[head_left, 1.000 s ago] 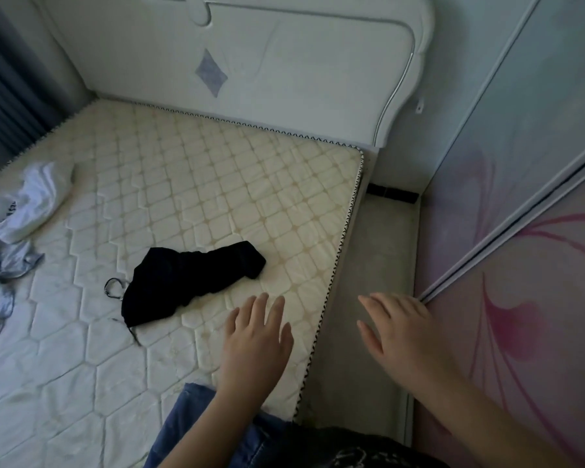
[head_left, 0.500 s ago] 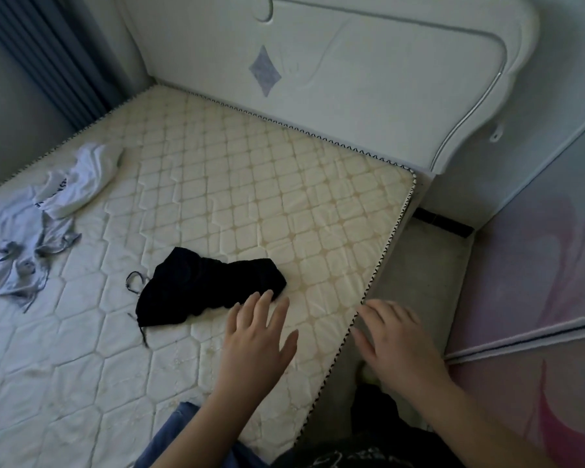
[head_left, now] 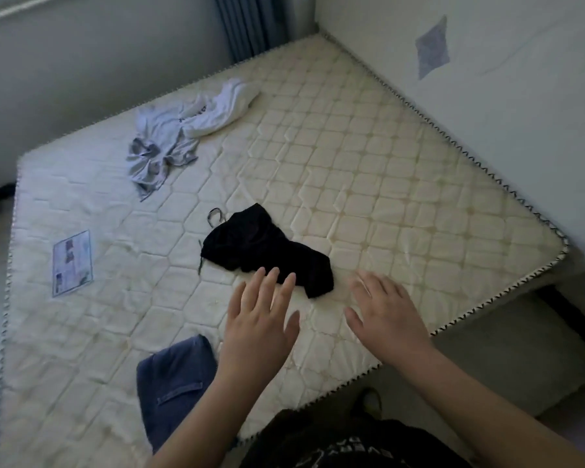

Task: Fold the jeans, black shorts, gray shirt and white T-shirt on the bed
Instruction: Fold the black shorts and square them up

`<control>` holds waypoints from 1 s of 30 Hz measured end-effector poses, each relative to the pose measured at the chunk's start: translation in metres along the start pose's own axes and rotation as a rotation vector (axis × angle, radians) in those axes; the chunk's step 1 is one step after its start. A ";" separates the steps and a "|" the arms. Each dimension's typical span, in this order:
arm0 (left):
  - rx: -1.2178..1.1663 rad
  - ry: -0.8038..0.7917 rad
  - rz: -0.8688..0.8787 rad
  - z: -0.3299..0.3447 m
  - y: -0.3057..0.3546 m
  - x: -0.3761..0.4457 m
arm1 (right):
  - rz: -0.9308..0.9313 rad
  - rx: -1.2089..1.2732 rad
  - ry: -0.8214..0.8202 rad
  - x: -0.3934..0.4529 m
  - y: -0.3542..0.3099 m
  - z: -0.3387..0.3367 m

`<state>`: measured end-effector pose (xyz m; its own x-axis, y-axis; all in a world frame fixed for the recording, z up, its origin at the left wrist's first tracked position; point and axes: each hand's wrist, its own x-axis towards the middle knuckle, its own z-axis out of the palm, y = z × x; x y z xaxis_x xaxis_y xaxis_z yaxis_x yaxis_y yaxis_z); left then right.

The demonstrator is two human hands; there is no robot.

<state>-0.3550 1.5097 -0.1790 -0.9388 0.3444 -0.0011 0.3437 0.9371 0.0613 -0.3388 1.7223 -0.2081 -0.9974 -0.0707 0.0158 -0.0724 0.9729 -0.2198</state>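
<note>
The black shorts lie crumpled near the middle of the bed, with a drawcord loop showing at their far left edge. Your left hand is spread flat, fingers straight, grasping nothing; its fingertips sit at the near edge of the shorts, though contact cannot be confirmed from this angle. Your right hand is likewise released, fingers extended over bare mattress just right of the shorts.

The jeans lie at the near edge of the bed, left of your left forearm, in a compact bundle with a stitched pocket facing up. The gray shirt is bunched up towards the far left of the bed, well apart from the shorts. The white T-shirt is heaped just beyond it, overlapping its far edge, with dark print visible on a fold.

A printed label sits on the mattress at the left side. The headboard stands along the right, and a curtain hangs at the far corner.
</note>
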 end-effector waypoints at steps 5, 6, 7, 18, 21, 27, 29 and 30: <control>-0.045 -0.086 -0.159 0.011 -0.026 -0.011 | -0.136 0.024 -0.071 0.049 -0.025 0.016; -0.055 -0.113 -0.183 0.017 -0.032 -0.012 | -0.141 0.033 -0.091 0.059 -0.028 0.021; -0.063 -0.121 -0.206 0.023 -0.038 -0.012 | -0.143 0.035 -0.116 0.068 -0.030 0.026; -0.164 -0.146 -0.274 0.073 -0.100 0.030 | -0.136 -0.040 -0.186 0.137 -0.031 0.053; -0.171 -0.128 -0.280 0.085 -0.106 0.057 | -0.059 0.004 -0.167 0.159 -0.021 0.067; -0.162 -0.160 -0.295 0.134 -0.124 0.109 | -0.182 -0.034 -0.291 0.213 -0.011 0.121; -0.160 -0.185 -0.295 0.160 -0.130 0.132 | -0.204 -0.046 -0.313 0.238 -0.005 0.147; -0.167 -0.198 -0.302 0.172 -0.133 0.142 | -0.214 -0.052 -0.322 0.248 -0.004 0.158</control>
<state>-0.5298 1.4436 -0.3593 -0.9691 0.0745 -0.2351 0.0293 0.9813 0.1901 -0.5857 1.6661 -0.3573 -0.9092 -0.3305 -0.2532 -0.2868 0.9380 -0.1946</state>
